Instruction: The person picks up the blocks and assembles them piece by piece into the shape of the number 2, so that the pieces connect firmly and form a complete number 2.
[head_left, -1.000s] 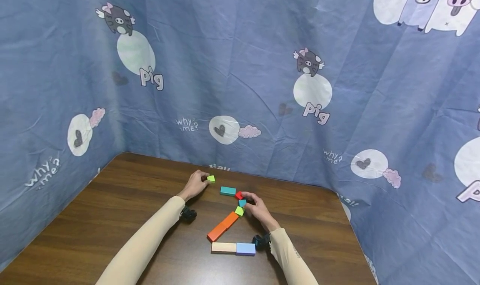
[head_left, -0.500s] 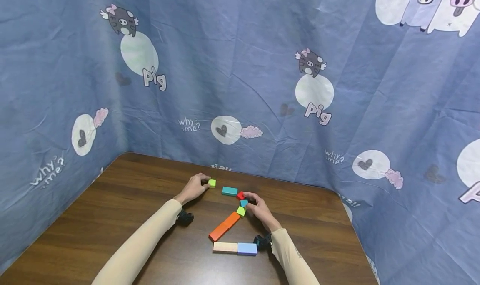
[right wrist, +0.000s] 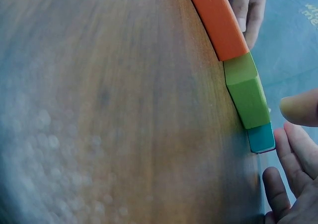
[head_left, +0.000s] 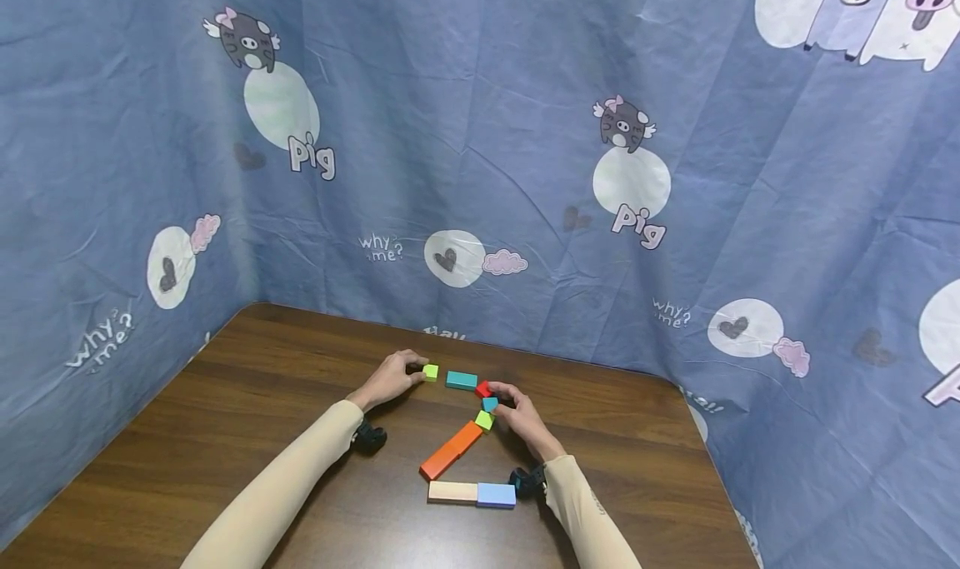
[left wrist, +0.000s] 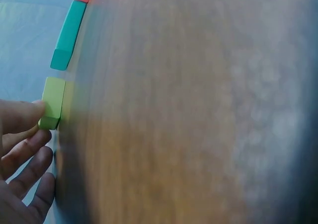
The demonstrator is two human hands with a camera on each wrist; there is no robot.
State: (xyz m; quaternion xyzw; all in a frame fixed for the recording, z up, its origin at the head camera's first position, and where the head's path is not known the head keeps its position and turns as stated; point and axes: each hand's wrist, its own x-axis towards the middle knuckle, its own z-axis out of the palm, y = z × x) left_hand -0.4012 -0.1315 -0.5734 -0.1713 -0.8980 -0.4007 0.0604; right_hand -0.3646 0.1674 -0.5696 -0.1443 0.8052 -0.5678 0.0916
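My left hand (head_left: 390,379) pinches a lime-green block (head_left: 431,373) between thumb and fingers, low at the table surface; in the left wrist view this block (left wrist: 52,102) lies just short of a teal block (left wrist: 68,35). In the head view the flat teal block (head_left: 461,380) runs towards a red block (head_left: 483,389). My right hand (head_left: 521,419) rests beside the red block and a small blue-teal block (head_left: 490,404), its fingers loosely spread. In the right wrist view its thumb (right wrist: 300,108) stands apart from the teal block (right wrist: 261,137), while a fingertip is close against it.
Another green block (head_left: 484,420) joins the curve, followed by orange blocks (head_left: 452,450) running diagonally nearer. A pale wooden block (head_left: 452,492) and a light blue block (head_left: 496,495) lie end to end in front. Patterned blue cloth (head_left: 480,177) hangs behind the brown table (head_left: 300,336).
My left hand has brought the lime-green block nearer and rightward, towards the flat teal block's left end. My right hand stays by the red and small teal blocks. The head view has shifted slightly.
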